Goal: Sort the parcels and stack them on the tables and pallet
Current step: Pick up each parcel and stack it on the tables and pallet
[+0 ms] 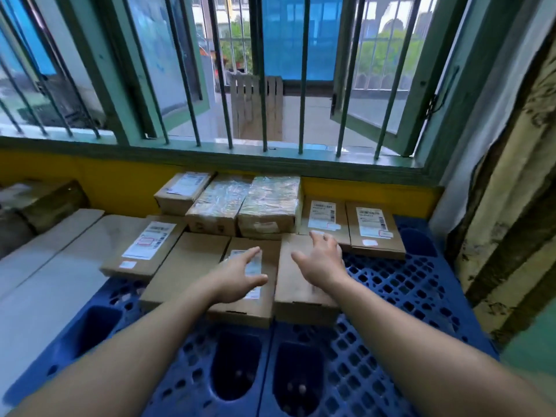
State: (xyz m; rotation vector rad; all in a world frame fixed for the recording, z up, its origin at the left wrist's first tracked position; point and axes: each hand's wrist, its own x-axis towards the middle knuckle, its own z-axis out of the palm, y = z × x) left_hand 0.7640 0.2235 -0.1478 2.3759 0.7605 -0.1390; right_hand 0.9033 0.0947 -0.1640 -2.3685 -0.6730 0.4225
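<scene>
Nine parcels (186, 266), two hands (237, 278), one pallet (391, 290).

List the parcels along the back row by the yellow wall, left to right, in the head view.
Labelled cardboard box → left film-wrapped parcel → right film-wrapped parcel → left flat labelled parcel → right flat labelled parcel.

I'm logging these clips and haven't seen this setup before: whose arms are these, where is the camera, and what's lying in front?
There is no machine: these are a person's bare arms, filmed by one wide-angle camera worn on the head, looking forward and down. The left hand and right hand are open and hold nothing. The left reaches over a labelled parcel, the right over a plain parcel; whether they touch is unclear. More cardboard ones, including two film-wrapped parcels, lie on a blue pallet below a barred window.
</scene>
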